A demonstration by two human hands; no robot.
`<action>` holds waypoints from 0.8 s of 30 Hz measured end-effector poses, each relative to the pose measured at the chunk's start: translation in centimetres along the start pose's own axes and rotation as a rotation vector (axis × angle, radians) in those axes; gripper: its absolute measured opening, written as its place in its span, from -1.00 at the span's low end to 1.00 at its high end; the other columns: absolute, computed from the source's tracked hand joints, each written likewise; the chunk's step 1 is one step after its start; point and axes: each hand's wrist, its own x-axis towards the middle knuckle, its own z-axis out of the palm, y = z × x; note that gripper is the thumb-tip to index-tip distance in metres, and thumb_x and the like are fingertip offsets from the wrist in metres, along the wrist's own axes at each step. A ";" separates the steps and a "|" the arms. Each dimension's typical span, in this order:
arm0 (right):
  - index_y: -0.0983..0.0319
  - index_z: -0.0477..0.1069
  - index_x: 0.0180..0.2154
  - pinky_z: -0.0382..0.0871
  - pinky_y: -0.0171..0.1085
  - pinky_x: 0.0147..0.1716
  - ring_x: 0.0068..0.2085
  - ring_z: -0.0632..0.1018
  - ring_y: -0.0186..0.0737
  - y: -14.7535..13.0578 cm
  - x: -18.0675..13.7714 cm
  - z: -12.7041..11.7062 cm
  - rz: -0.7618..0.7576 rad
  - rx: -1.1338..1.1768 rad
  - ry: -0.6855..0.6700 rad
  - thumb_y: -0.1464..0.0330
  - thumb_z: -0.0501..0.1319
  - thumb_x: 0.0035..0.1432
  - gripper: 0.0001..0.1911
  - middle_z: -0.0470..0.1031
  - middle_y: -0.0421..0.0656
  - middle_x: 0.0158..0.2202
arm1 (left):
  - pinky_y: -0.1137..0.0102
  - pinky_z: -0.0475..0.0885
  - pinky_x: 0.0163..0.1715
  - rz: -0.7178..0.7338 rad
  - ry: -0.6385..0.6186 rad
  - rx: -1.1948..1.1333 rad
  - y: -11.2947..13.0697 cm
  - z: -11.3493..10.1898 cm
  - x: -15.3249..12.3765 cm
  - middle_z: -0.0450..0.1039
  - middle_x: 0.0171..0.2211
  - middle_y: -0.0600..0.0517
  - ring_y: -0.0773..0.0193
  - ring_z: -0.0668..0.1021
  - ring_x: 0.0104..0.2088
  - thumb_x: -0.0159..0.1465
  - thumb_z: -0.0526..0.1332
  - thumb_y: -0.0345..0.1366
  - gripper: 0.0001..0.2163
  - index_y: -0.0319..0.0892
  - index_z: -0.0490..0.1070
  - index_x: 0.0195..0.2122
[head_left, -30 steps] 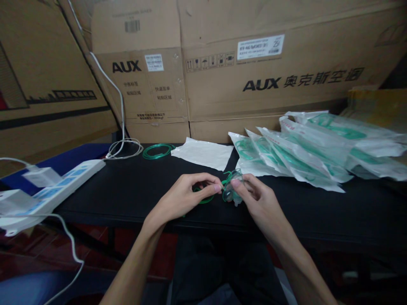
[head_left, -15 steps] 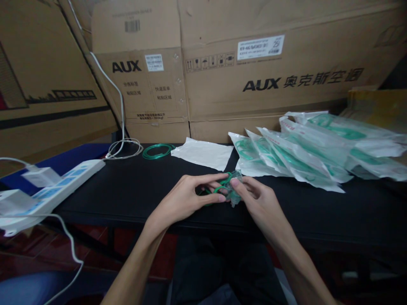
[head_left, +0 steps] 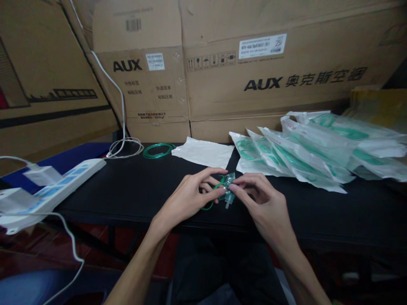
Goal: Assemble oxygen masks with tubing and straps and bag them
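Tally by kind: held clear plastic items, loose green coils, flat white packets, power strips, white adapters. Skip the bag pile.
Clear plastic item: 1
Green coil: 1
White packet: 1
Power strip: 1
White adapters: 2
Total: 6

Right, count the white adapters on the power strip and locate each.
2: the farther adapter about midway along the power strip, the nearer adapter toward its near end, at the picture's left edge. Others may be out of frame.

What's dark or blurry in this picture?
In the head view, the red floor under the black table is dim; in the head view, the yellowish carton at far right looks blurred, and the held clear plastic part lacks crisp detail.
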 end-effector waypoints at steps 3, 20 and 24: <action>0.19 0.57 -0.27 0.36 -0.22 -0.35 -0.29 0.50 -0.20 0.1 0.0 0.0 -0.007 -0.060 -0.046 0.32 0.36 0.19 -0.92 0.48 -0.11 -0.24 | 0.48 0.47 -0.39 -0.004 -0.023 -0.020 0.1 0.3 0.0 0.63 -0.20 0.03 0.32 0.63 -0.41 0.33 0.30 -0.17 -0.62 -0.06 0.43 0.16; 0.19 0.52 -0.34 0.38 -0.26 -0.22 -0.21 0.53 -0.20 0.2 -0.1 0.2 0.022 -0.011 -0.096 0.37 0.29 0.23 -0.92 0.51 -0.16 -0.28 | 0.49 0.34 -0.31 0.072 0.042 0.270 0.9 1.2 -0.2 0.59 -0.27 0.12 0.34 0.53 -0.32 0.30 0.28 -0.32 -0.77 -0.08 0.55 -0.01; 0.18 0.49 -0.34 0.35 -0.28 -0.26 -0.23 0.51 -0.22 0.2 -0.1 0.2 0.040 -0.017 -0.083 0.37 0.27 0.26 -0.91 0.50 -0.17 -0.28 | 0.48 0.35 -0.24 0.105 0.085 0.279 0.9 1.3 -0.1 0.60 -0.26 0.14 0.33 0.54 -0.29 0.28 0.29 -0.37 -0.81 -0.10 0.54 -0.08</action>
